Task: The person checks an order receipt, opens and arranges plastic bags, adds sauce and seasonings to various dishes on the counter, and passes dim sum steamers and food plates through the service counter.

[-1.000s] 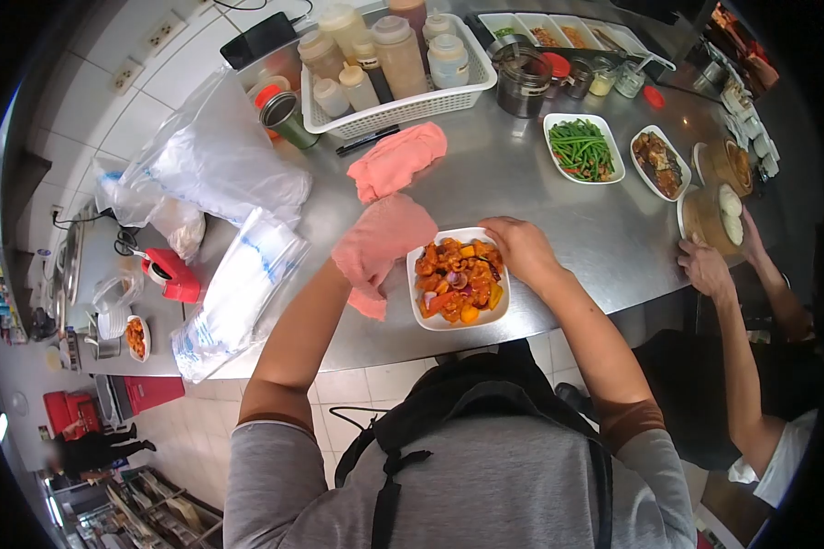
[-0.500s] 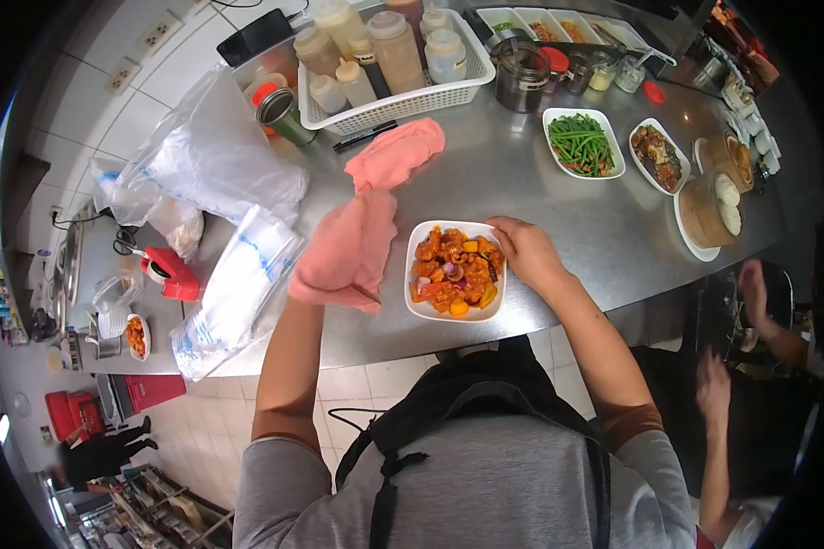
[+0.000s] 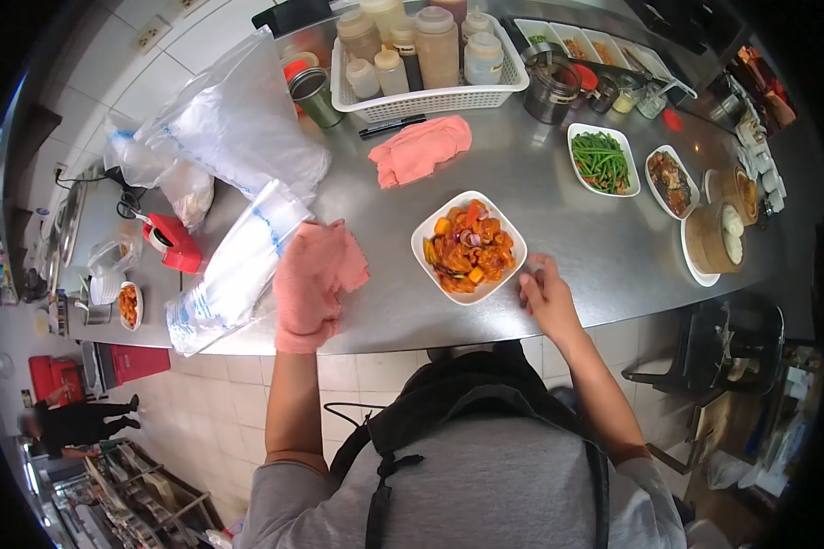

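A white square bowl (image 3: 428,269) of saucy orange-red food pieces with onion and peppers stands on the steel counter in front of me. Just off its lower right side is my right hand (image 3: 549,297), fingers loosely bent and apart, holding nothing. To the left of the bowl, a pink cloth (image 3: 319,274) drapes over my left hand and hides its fingers; only the left forearm (image 3: 293,403) shows below it. Farther back, a second pink cloth (image 3: 419,149) lies folded on the counter, near a black marker (image 3: 392,126).
A white basket (image 3: 430,101) of sauce bottles stands at the back. To the right are green beans (image 3: 601,163), a dark dish (image 3: 671,183) and a bamboo steamer (image 3: 712,240). Plastic bags (image 3: 233,137) and a red tape dispenser (image 3: 172,242) lie left. Another person (image 3: 87,425) stands far left.
The bowl has turned and sits slightly farther right, and my right hand has let go of it. My left hand has moved left with the cloth. The co-worker's hands at right are gone.
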`<state>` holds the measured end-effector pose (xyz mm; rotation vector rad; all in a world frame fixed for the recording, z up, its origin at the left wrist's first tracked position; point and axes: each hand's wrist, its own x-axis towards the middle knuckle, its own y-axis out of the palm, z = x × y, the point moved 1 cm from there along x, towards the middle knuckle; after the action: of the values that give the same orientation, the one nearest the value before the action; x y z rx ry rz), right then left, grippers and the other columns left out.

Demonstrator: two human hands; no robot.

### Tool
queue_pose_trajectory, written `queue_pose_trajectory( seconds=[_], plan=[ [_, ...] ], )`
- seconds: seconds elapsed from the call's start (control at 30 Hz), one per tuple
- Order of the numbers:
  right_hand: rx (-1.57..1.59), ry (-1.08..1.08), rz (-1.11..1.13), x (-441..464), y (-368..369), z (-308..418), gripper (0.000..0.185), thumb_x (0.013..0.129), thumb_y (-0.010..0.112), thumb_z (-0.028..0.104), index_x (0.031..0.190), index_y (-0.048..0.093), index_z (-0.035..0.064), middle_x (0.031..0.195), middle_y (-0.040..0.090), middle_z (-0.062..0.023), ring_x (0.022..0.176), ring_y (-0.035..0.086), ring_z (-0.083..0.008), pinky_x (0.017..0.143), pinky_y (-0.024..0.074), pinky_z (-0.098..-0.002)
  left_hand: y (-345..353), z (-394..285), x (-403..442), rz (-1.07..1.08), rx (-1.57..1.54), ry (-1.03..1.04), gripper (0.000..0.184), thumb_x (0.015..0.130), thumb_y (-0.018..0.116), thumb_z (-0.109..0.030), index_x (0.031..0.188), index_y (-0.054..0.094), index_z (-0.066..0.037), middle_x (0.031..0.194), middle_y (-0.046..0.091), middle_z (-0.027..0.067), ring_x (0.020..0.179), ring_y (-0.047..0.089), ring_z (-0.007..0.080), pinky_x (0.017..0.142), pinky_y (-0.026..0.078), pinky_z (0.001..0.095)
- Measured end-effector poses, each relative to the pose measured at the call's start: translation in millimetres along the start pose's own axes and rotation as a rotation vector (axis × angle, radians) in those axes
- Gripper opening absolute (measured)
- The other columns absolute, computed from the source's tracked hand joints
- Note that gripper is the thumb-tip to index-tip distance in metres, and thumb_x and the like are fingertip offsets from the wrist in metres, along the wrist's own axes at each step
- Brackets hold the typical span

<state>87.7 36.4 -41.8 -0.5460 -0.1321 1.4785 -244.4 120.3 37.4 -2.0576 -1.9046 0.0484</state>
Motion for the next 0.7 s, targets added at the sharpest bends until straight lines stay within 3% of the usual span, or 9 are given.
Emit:
queue_pose_trajectory(
  seconds=[0.27, 0.4, 0.57, 0.7],
  plan=[
    [0.133, -0.001, 0.017, 35.2, 18.6, 10.0, 0.03, 0.098, 0.047, 0.008, 0.128, 0.042, 0.0012, 0.075, 0.06, -0.0077, 0.05, 0.054, -0.011, 0.046, 0.0452, -0.0263, 54.8, 29.5, 10.5, 0.124, 0.56, 0.293, 0.006, 0.073, 0.057, -0.002, 0.074, 0.051, -0.001, 0.078, 0.048, 0.0046, 0.068, 0.045, 0.0192, 0.058, 0.039, 0.0307],
    [0.039, -0.029, -0.015, 36.5, 20.0, 14.2, 0.031, 0.095, 0.049, 0.003, 0.125, 0.043, 0.0005, 0.074, 0.063, -0.0121, 0.05, 0.059, -0.0176, 0.046, 0.049, -0.0314, 62.3, 42.6, 35.1, 0.208, 0.394, 0.131, 0.003, 0.075, 0.054, -0.001, 0.074, 0.051, -0.001, 0.076, 0.046, 0.0029, 0.068, 0.044, 0.0183, 0.061, 0.04, 0.03],
    [0.028, -0.018, 0.012, 31.2, 10.3, 6.9, 0.033, 0.095, 0.049, 0.004, 0.126, 0.042, 0.0006, 0.072, 0.062, -0.0131, 0.049, 0.058, -0.019, 0.046, 0.0485, -0.0316, 79.6, 57.8, 59.0, 0.325, 0.267, -0.139, 0.007, 0.074, 0.058, -0.008, 0.07, 0.054, -0.004, 0.075, 0.051, 0.0013, 0.067, 0.046, 0.0151, 0.067, 0.041, 0.0279],
    [0.076, -0.015, 0.059, 18.1, 4.0, 3.6, 0.042, 0.096, 0.047, 0.006, 0.137, 0.037, 0.0031, 0.071, 0.061, -0.0107, 0.049, 0.057, -0.0164, 0.044, 0.0462, -0.0292, 96.5, 64.7, 57.2, 0.273, 0.32, -0.139, 0.004, 0.079, 0.057, -0.008, 0.076, 0.055, -0.004, 0.079, 0.053, 0.0015, 0.072, 0.048, 0.0142, 0.069, 0.042, 0.0272]
  ],
)
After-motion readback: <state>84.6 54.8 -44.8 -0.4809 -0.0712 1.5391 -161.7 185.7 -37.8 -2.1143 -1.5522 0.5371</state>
